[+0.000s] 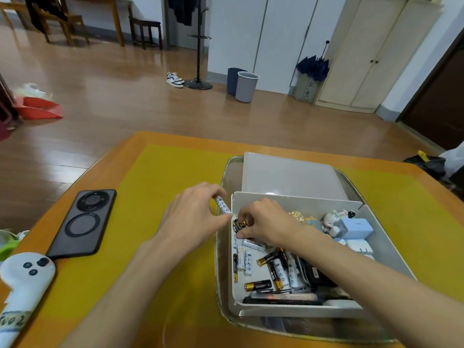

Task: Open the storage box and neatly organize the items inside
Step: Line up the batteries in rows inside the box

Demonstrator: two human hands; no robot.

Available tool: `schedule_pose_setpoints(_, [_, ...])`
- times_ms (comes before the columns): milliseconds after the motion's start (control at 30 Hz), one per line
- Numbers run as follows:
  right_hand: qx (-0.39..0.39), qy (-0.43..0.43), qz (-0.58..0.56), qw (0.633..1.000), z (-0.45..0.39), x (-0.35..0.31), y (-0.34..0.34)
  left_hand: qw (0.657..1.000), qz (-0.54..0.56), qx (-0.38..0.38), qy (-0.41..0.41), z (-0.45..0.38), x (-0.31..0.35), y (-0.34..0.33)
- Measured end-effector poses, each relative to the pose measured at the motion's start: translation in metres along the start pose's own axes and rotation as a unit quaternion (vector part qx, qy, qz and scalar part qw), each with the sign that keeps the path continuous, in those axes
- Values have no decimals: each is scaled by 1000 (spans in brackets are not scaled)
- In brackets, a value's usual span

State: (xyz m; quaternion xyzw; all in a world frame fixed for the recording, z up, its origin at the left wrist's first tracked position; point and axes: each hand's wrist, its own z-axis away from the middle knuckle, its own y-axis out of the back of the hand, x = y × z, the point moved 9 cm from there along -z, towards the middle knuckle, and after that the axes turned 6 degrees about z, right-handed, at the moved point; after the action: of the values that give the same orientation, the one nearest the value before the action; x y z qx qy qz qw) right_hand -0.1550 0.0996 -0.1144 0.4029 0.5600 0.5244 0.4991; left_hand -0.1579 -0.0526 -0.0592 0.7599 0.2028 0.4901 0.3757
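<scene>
The left hand (pixel 193 214), at the centre of the frame, pinches a white battery (pixel 223 206) between curled fingertips, just outside the left wall of the open storage box (pixel 296 200). The right hand (pixel 266 223) reaches into the box's upper left corner with fingers curled around a black-and-gold battery (pixel 238 224), while more loose batteries (pixel 266 270) lie scattered below it and small toys and blue-white chargers (pixel 354 229) fill the right side. The box sits on a clear tray (pixel 223 292) with its lid (pixel 288 175) lying just behind it, on a yellow table (pixel 160 184); a black phone (pixel 82 222) and a white controller (pixel 22 280) lie at lower left.
</scene>
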Motion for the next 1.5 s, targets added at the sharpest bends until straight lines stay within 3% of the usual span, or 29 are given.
schedule_pose_setpoints(200, [47, -51, -56, 996, 6, 11, 0, 1000, 16, -2, -10, -3, 6, -3])
schedule_pose_setpoints(367, [39, -93, -101, 990, 15, 17, -1, 1000, 18, -11, -9, -2, 5, -5])
schedule_pose_setpoints(600, [33, -46, -93, 994, 46, -1, 15, 1000, 11, -12, -19, 0, 12, -5])
schedule_pose_setpoints(700, [-37, 9, -115, 993, 64, -19, 2, 1000, 3, -17, -23, 1, 13, -6])
schedule_pose_setpoints(800, [-78, 40, -10, 996, 69, -30, -17, 999, 1, -26, -26, 2, 15, -8])
schedule_pose_setpoints(1000, [-27, 93, 39, 995, 67, -51, -22, 999, 4, -25, -29, 6, 18, -6])
schedule_pose_setpoints(1167, [16, 25, -50, 998, 86, -22, 5, 997, -3, -22, -71, 6, 34, -3])
schedule_pose_setpoints(1300, [26, -41, -76, 996, 105, 25, 27, 983, -52, -91, -153, 2, 73, -30])
schedule_pose_setpoints(1500, [37, -73, -87, 993, 116, 48, 30, 939, -220, -199, -175, -22, 78, -90])
